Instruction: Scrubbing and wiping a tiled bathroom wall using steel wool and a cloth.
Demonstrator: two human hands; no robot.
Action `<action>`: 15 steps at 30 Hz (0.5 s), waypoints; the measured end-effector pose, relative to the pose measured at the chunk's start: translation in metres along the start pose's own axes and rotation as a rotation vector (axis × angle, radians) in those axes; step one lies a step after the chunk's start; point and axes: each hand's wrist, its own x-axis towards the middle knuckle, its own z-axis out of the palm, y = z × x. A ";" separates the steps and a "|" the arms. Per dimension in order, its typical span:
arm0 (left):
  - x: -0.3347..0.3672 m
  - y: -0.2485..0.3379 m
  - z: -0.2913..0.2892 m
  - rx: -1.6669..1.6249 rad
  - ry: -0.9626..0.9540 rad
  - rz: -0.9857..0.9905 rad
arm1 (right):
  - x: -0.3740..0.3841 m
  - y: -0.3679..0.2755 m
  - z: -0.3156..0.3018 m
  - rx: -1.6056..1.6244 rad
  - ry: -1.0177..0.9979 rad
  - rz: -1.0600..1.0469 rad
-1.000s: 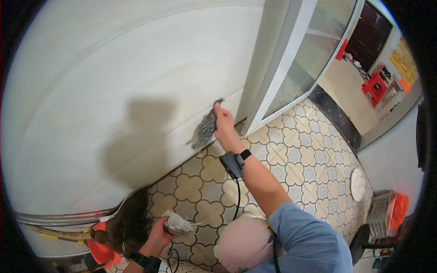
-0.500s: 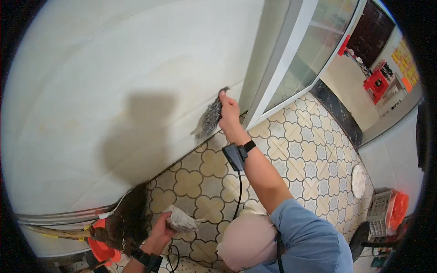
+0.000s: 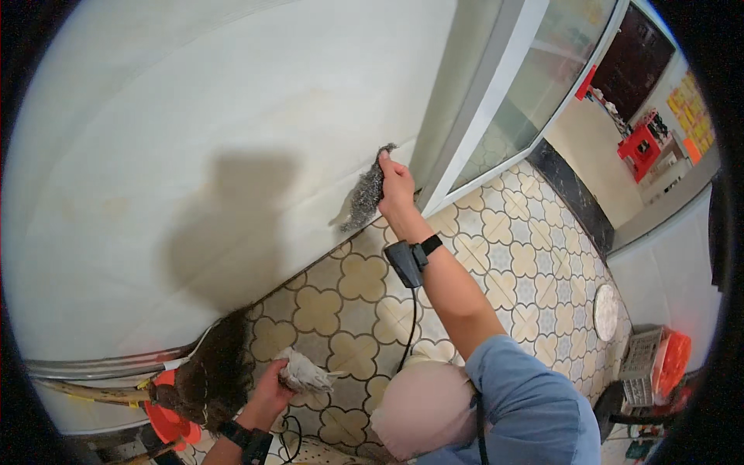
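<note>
My right hand (image 3: 397, 186) is closed on a grey steel wool scourer (image 3: 364, 200), a long, fuzzy wad. It lies against the lower part of the white wall (image 3: 139, 132), just left of the door frame. Lower down on the left, my left hand (image 3: 269, 394) grips a crumpled whitish cloth (image 3: 304, 373) above the patterned floor. Its fingers are partly hidden by the cloth. Each wrist wears a dark strapped device, and a black cable hangs from the right one.
A glass door (image 3: 511, 101) with a white frame stands beside my right hand. Dark broom bristles (image 3: 213, 372) and a red dustpan-like thing (image 3: 164, 415) lean at the lower left. A grey crate (image 3: 643, 364) holding a red bag stands at the right, near a round whitish disc (image 3: 606, 311).
My right hand and the scourer have shifted slightly right along the wall. The left hand with the cloth has moved a little to the left.
</note>
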 end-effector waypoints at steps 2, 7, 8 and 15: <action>-0.002 0.002 0.002 -0.010 0.001 0.000 | -0.019 -0.013 0.002 0.015 -0.029 0.008; 0.003 0.004 0.006 0.029 -0.038 -0.002 | -0.073 -0.063 0.031 -0.276 -0.218 -0.137; -0.007 0.010 0.021 0.050 0.060 -0.018 | -0.085 -0.080 0.044 -0.283 -0.268 -0.204; -0.005 -0.005 0.007 0.014 -0.100 0.000 | -0.183 -0.181 0.133 -0.350 -0.787 -0.595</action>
